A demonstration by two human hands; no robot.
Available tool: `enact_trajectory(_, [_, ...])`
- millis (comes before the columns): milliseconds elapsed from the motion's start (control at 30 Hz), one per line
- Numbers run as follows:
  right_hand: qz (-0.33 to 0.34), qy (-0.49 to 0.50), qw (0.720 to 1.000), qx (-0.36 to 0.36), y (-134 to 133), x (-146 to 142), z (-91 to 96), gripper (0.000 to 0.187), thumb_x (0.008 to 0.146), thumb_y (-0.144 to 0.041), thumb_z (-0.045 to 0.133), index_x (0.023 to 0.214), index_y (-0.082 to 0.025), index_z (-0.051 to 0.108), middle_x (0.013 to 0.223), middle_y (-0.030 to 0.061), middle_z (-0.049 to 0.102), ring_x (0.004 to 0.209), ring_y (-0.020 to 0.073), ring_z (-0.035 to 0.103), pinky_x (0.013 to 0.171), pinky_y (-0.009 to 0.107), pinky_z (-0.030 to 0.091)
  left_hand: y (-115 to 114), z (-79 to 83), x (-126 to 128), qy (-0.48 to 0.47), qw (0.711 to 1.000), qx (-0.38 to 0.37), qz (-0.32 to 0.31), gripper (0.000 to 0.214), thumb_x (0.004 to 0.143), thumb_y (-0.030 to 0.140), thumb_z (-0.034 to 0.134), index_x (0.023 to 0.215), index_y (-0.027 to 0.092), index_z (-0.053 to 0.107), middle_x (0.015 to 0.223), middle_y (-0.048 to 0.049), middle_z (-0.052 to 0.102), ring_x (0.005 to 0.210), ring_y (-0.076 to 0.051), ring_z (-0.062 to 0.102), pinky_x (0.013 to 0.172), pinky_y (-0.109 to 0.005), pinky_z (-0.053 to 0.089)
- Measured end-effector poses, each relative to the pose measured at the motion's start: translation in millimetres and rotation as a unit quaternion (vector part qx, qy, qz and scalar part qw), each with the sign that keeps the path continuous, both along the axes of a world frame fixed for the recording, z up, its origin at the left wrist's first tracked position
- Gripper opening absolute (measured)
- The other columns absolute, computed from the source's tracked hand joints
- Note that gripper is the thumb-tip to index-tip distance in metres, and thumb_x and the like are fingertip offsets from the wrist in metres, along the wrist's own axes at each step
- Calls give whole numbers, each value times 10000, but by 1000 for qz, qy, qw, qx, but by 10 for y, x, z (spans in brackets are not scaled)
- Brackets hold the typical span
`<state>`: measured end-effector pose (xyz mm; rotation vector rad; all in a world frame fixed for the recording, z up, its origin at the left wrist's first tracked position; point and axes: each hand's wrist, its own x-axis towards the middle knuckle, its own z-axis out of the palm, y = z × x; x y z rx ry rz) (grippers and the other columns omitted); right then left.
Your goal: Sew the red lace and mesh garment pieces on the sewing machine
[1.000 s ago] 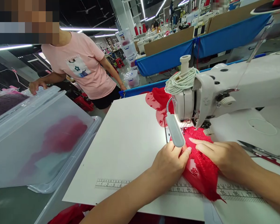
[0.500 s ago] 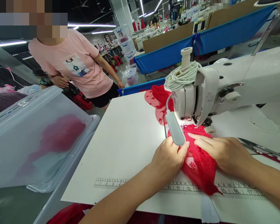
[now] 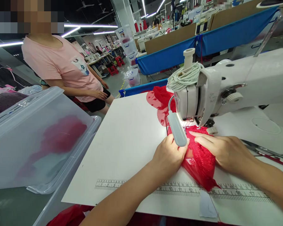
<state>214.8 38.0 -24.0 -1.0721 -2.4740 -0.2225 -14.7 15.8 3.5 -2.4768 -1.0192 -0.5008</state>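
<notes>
A piece of red lace fabric lies on the white table under the head of a white sewing machine. My left hand has its fingers curled on the fabric's left edge, just below the machine's grey lamp. My right hand lies flat on the fabric, fingers stretched toward the needle area. More red lace trails out behind the machine.
A frosted plastic bin with red cloth inside stands at the left. A person in a pink shirt stands beyond it. Scissors lie right of my right hand. A printed ruler runs along the table's front edge.
The red fabric has moved away from me, under the machine, with both hands following it. The person in pink has shifted left and lowered an arm.
</notes>
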Motion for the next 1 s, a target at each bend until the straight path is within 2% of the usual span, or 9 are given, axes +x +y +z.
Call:
enact_trajectory(133, [46, 27, 998, 28, 11, -1, 73, 389, 907, -53, 380, 1058, -207, 703, 1136, 64, 780, 723, 193, 719, 469, 302, 438, -12, -22, -1, 34, 999, 2, -20, 297, 953, 12, 430, 1091, 79, 685, 922, -133, 709, 687, -180, 608, 547, -283, 471])
enact_trajectory(267, [100, 47, 993, 47, 47, -5, 155, 326, 929, -42, 394, 954, -207, 675, 977, 41, 784, 684, 166, 689, 493, 270, 436, -39, -56, -6, 42, 999, 13, -13, 289, 957, 39, 463, 1154, 86, 669, 920, -132, 711, 684, -192, 629, 529, -292, 457])
enact_trajectory(367, [91, 54, 993, 49, 57, -14, 122, 328, 913, -27, 393, 940, -204, 668, 945, 48, 770, 661, 167, 667, 488, 279, 417, -49, -74, -12, 42, 999, 25, -10, 303, 953, 43, 477, 1185, 101, 663, 922, -138, 716, 696, -199, 638, 527, -291, 458])
enact_trajectory(567, [49, 66, 996, 37, 61, -4, -57, 361, 874, -23, 384, 962, -229, 667, 1032, 54, 766, 718, 177, 671, 506, 295, 403, -32, -104, -13, 15, 999, 40, -6, 291, 952, 51, 474, 1146, 109, 683, 974, -162, 722, 670, -191, 617, 538, -299, 467])
enact_trajectory(667, [51, 54, 997, 18, 62, 0, -27, 303, 895, -82, 415, 978, -231, 665, 1020, 57, 763, 713, 185, 672, 497, 299, 400, -31, -85, -21, 13, 1000, 16, -5, 301, 945, 69, 468, 1152, 107, 684, 987, -171, 712, 699, -207, 617, 564, -318, 485])
enact_trajectory(800, [46, 42, 998, -3, 44, -16, 57, 226, 926, -206, 465, 1022, -223, 669, 1031, 73, 745, 656, 192, 648, 485, 309, 394, -45, -28, -37, 1, 999, -40, -15, 366, 935, 187, 465, 1228, 86, 660, 942, -177, 695, 756, -253, 613, 595, -367, 510])
enact_trajectory(1000, [90, 58, 994, -10, 27, -22, 28, 283, 905, -86, 434, 980, -237, 661, 1050, 59, 740, 753, 178, 661, 591, 286, 428, -42, -8, -37, 19, 998, -33, -45, 388, 877, 143, 487, 1203, 27, 661, 957, -182, 694, 696, -232, 592, 535, -333, 416])
